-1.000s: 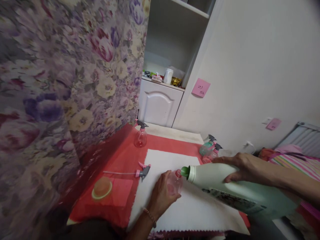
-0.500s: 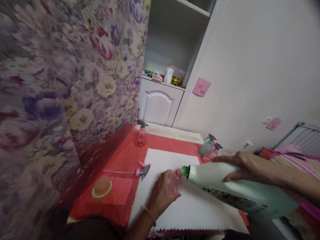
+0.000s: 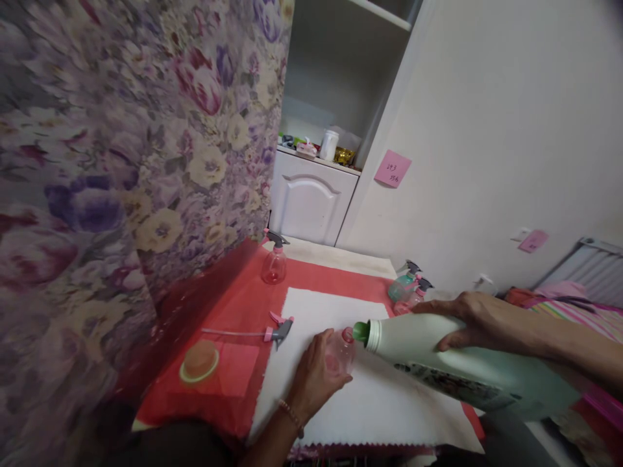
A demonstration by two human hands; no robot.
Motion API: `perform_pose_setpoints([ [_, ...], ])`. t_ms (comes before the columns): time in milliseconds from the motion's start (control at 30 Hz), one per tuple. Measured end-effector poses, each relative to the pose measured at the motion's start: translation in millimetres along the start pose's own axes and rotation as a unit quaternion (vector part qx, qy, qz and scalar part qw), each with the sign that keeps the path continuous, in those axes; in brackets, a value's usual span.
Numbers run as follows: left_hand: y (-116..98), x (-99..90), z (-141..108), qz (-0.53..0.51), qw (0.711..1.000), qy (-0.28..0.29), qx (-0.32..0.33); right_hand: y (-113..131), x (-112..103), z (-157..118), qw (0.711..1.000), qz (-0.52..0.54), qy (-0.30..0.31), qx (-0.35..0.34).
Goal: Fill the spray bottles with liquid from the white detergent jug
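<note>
One red table cover point(image 3: 324, 274). One white cloth point(image 3: 370, 415), scallop-edged, laid over it. One large pale green jug point(image 3: 487, 373), tipped almost level, neck to the left. Two bare hands: the right hand point(image 3: 474, 324) grasps the jug from above, fingers and thumb wrapped round it; the left hand point(image 3: 314, 376) has its fingers curled about the small bottle. Three spray bottles with heads fitted: one pink point(image 3: 274, 267) at the far left, one green point(image 3: 399, 288) and another pink point(image 3: 415, 299) close together at the far right. One small clear-pink bottle point(image 3: 339, 355), headless, above the white cloth, leaning towards the jug; base contact unclear. One loose spray head point(image 3: 278, 333) with tube, at the cloth's left edge. One round lid point(image 3: 199, 361), on the red cover. One green spout point(image 3: 361, 332), at the bottle's mouth; flow not visible.

Hazards, as judged: misaligned mouths could cause spills on the cloth; oversteep tipping, overflow; a tight squeeze, a buckled bottle.
</note>
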State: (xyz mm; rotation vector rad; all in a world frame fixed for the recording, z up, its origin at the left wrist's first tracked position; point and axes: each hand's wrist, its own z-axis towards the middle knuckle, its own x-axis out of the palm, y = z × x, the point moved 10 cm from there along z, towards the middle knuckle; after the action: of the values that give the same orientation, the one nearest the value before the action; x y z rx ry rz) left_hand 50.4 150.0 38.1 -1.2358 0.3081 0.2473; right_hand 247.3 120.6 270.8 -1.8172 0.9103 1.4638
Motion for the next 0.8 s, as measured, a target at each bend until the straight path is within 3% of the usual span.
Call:
perform_pose_setpoints([
  [433,-0.4,1.8,0.2,-0.004,1.000,0.007,0.001,3.2,-5.4,1.1,0.999,0.008,-0.028,-0.027],
  [800,1.0,2.6,0.5,0.005,1.000,-0.002,0.015,5.0,-5.1,1.1,1.000,0.025,-0.003,-0.019],
])
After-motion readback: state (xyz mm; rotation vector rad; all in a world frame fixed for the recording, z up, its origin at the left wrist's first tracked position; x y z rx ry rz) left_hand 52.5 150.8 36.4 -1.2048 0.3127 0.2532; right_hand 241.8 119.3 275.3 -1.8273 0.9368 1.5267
